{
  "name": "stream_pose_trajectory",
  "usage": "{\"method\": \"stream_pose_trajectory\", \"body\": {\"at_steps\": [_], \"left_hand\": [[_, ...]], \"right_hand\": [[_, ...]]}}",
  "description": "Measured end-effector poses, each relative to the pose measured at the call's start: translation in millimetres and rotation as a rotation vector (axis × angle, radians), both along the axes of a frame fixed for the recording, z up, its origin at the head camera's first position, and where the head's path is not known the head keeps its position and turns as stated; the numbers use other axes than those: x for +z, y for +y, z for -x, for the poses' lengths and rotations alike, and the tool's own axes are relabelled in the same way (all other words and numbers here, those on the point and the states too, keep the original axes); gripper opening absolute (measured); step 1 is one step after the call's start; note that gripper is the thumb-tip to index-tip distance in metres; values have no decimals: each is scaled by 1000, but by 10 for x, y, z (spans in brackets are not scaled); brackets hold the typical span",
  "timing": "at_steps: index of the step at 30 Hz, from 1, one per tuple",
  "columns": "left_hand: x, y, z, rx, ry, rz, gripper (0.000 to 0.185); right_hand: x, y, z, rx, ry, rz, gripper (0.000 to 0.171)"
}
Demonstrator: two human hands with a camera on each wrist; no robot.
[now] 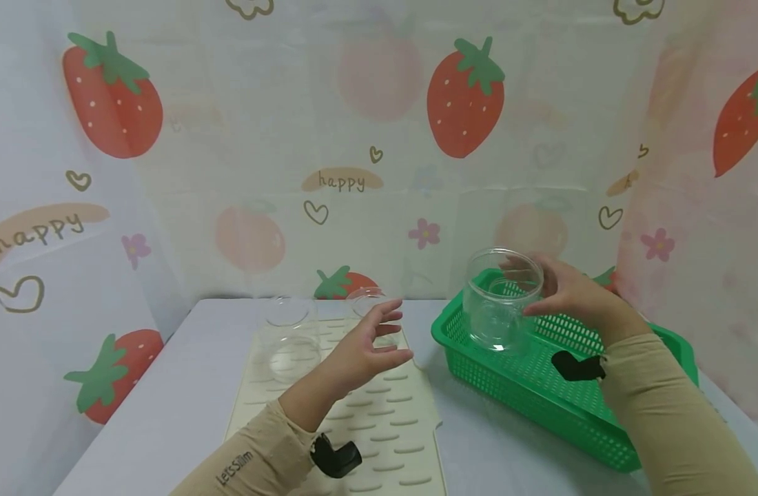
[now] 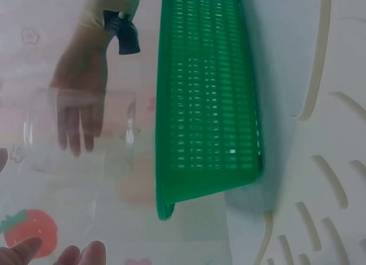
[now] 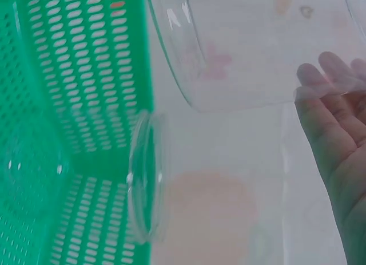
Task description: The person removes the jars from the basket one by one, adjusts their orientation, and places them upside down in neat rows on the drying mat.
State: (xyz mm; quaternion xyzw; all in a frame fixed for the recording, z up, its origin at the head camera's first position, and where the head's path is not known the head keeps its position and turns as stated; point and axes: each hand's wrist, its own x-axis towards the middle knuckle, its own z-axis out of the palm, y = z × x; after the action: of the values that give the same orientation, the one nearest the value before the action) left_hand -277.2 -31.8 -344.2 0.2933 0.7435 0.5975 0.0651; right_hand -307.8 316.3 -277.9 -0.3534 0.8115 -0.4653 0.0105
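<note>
My right hand point(image 1: 574, 296) grips a clear, straight-sided jar point(image 1: 478, 279) by its side, thumb toward me and fingers behind it. The jar is upright above a green basket point(image 1: 540, 420). A second clear jar point(image 3: 147, 179) stands lower, inside the basket, and overlaps the held one in the head view. My left hand point(image 1: 363, 351) hovers over the cream ridged mat point(image 1: 410, 427), fingers spread and nothing in them. Two clear jars stand on the mat, one point(image 1: 292, 344) to the left of this hand and one point(image 1: 363, 296) partly hidden behind it.
The perforated basket sits to the right of the mat on a white-covered table point(image 1: 149, 420). A cloth point(image 1: 379, 241) printed with strawberries hangs behind and at both sides. Black wrist mounts point(image 1: 335, 456) are strapped over both sleeves.
</note>
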Motion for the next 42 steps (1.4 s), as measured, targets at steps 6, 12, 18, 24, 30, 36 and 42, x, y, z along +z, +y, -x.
{"method": "stream_pose_trajectory", "body": {"at_steps": [6, 12, 18, 24, 30, 36, 42], "left_hand": [[6, -19, -9, 9, 0, -12, 73], [-8, -44, -15, 11, -9, -38, 74], [-15, -106, -17, 28, -13, -64, 74], [-11, -182, -22, 31, -33, -102, 75], [-22, -223, -15, 10, -37, -146, 76], [-54, -233, -24, -12, -19, -187, 76], [-86, -237, -33, -30, -16, -221, 79]], "right_hand": [[50, -144, -17, 71, 29, 59, 79], [16, -307, -19, 185, 62, 177, 81], [-50, -478, -44, 300, 96, 299, 76], [-145, -649, -75, 346, 58, 405, 76], [-233, -787, -87, 412, 107, 522, 80], [-291, -954, -117, 480, 134, 635, 83], [-357, -1097, -165, 423, 100, 716, 80]]}}
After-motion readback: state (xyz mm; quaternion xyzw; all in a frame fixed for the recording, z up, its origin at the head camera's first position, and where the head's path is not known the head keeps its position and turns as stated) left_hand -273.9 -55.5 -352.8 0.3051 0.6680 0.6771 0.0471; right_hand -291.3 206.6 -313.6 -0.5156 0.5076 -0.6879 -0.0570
